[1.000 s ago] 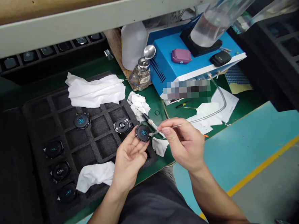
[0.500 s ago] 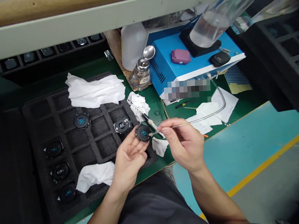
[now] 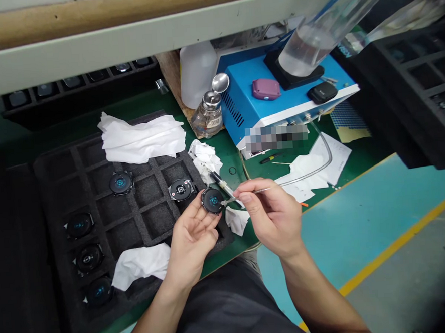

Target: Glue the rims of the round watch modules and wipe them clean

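Note:
My left hand (image 3: 193,238) holds a round black watch case (image 3: 211,201) by its edge, with the blue-marked sensor face turned up. My right hand (image 3: 273,216) pinches a slim metal-tipped tool (image 3: 231,200), which appears joined to a clear tube (image 3: 316,170). Its tip is at the right edge of the watch case; whether they touch is too small to tell. Left of my hands lies a black foam tray (image 3: 135,212) with several watch cases in its slots, one watch case (image 3: 181,189) being close to my left fingers.
White cloths (image 3: 141,139) lie across the tray. A syringe-like tube (image 3: 223,184) and crumpled wipes (image 3: 206,157) are beside it. Behind stand a glass pump bottle (image 3: 207,114), a white bottle (image 3: 198,75) and a blue machine (image 3: 279,105) carrying a clear cylinder. Black trays (image 3: 410,94) are stacked at right.
The camera view has shifted slightly. Both hands keep almost the same pose, with the tool tip still at the right edge of the watch case.

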The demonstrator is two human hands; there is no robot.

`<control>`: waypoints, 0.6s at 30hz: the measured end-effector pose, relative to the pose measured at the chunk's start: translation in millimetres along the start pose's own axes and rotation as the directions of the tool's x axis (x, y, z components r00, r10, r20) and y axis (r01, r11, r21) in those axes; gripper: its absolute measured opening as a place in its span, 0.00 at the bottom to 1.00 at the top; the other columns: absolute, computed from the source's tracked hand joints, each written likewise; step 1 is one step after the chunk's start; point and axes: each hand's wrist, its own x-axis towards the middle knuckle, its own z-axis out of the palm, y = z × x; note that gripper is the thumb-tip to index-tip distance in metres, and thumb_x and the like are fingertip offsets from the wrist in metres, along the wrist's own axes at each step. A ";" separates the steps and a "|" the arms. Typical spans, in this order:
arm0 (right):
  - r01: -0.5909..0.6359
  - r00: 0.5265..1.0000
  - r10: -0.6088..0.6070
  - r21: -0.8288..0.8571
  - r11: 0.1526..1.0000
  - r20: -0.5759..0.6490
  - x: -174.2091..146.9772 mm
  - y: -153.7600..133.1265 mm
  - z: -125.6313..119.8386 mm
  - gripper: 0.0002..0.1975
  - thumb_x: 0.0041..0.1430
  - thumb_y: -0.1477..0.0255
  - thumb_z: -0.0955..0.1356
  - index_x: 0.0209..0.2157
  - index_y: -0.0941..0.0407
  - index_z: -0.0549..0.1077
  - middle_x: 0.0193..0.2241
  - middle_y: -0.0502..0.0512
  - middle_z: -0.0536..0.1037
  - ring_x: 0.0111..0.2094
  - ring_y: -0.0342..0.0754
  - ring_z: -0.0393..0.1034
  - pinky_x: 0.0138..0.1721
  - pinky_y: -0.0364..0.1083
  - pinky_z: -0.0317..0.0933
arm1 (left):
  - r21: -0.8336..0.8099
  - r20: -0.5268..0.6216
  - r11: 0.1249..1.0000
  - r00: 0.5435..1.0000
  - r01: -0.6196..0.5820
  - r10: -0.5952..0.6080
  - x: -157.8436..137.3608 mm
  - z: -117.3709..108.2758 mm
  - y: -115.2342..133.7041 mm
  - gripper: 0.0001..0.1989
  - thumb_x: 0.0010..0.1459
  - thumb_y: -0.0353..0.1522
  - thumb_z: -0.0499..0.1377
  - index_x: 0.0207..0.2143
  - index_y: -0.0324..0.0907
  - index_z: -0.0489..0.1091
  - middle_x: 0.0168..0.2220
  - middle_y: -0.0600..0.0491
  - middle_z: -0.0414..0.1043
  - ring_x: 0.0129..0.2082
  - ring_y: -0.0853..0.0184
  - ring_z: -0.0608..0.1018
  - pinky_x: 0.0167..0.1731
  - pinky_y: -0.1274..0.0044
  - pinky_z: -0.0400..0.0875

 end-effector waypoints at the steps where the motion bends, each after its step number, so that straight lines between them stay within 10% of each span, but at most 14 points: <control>1: 0.004 1.000 -0.004 0.002 1.000 -0.001 0.4 -0.2 -0.1 0.04 0.67 0.74 0.69 0.42 0.52 0.76 0.36 0.51 0.82 0.38 0.45 0.78 0.40 0.46 0.73 | 0.003 -0.002 1.000 1.000 0.002 -0.002 -0.2 -0.4 0.0 0.33 0.53 0.27 0.70 0.62 0.45 0.71 0.65 0.43 0.70 0.67 0.49 0.71 0.70 0.57 0.59; 18: 0.013 1.000 -0.013 0.012 1.000 0.008 4.3 -3.1 0.3 0.05 0.67 0.74 0.68 0.41 0.53 0.76 0.36 0.52 0.83 0.37 0.45 0.78 0.40 0.46 0.73 | 0.006 0.001 1.000 1.000 -0.006 0.006 0.4 -2.9 -0.8 0.32 0.55 0.27 0.70 0.63 0.46 0.70 0.65 0.43 0.70 0.67 0.49 0.70 0.70 0.57 0.60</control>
